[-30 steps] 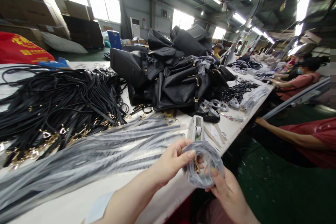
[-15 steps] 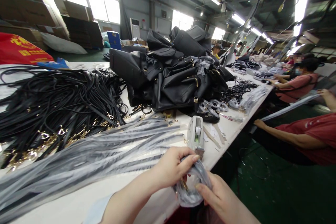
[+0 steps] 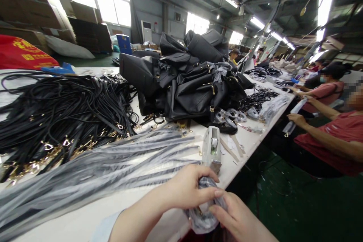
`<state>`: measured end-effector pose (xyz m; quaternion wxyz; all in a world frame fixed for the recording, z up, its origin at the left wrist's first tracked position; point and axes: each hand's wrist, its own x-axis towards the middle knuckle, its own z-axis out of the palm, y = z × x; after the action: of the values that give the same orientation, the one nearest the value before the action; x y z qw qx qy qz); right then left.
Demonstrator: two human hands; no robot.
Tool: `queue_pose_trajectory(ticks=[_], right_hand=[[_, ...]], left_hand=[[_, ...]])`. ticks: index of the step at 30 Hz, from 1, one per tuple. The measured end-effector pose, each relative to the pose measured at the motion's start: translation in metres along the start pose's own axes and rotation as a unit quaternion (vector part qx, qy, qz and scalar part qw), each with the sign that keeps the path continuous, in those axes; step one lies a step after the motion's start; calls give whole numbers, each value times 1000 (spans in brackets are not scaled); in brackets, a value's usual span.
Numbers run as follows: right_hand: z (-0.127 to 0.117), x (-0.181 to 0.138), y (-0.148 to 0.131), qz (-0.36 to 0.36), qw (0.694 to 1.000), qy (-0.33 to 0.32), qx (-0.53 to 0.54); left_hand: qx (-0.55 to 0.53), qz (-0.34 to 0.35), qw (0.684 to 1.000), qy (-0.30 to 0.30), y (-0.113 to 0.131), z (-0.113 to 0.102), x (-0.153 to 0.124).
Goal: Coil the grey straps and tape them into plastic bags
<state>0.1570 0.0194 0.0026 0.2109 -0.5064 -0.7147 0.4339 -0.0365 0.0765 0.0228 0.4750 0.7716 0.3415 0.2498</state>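
Observation:
A coiled black strap in clear plastic wrap (image 3: pixel 202 222) is held between both hands above the table's front edge. My left hand (image 3: pixel 191 185) is closed round the top of the coil, thumb pointing right. Lower on the right side, my right hand (image 3: pixel 232 211) grips the same coil. A bit of gold metal shows inside the loop. Just beyond my hands stands a grey-white tape dispenser (image 3: pixel 211 147). To the left, several long straps in plastic sleeves (image 3: pixel 113 170) lie flat across the table.
Unwrapped black straps with gold clasps (image 3: pixel 65 109) are heaped at the left. Black handbags (image 3: pixel 195 87) form a pile behind the dispenser, with wrapped coils (image 3: pixel 228 117) beside it. At right, a person in a red shirt (image 3: pixel 331 140) holds a wrapped strap (image 3: pixel 295 115).
My left hand has moved slightly down and wraps farther over the coil, its thumb now near my right hand. The person at right has drawn a stretched strap into a shorter bundle.

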Motion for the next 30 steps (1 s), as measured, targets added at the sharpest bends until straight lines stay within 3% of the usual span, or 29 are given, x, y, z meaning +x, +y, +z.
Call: queue_pose_trajectory(ticks=[5,12,21,30], right_hand=[[0,-1,-4,-5,999,0,35],[1,0,1,-6,997,18,71],[3,-1,6,-2,998,0,63],[3,1,11,-10,998,1,60]], left_hand=[[-78,-7,997,-14,-4,1,1],[-151,-31,988,22,-2,6,2],[-67,-8,998,13,0,7,1],[-89,-5,995,38,0,8,1]])
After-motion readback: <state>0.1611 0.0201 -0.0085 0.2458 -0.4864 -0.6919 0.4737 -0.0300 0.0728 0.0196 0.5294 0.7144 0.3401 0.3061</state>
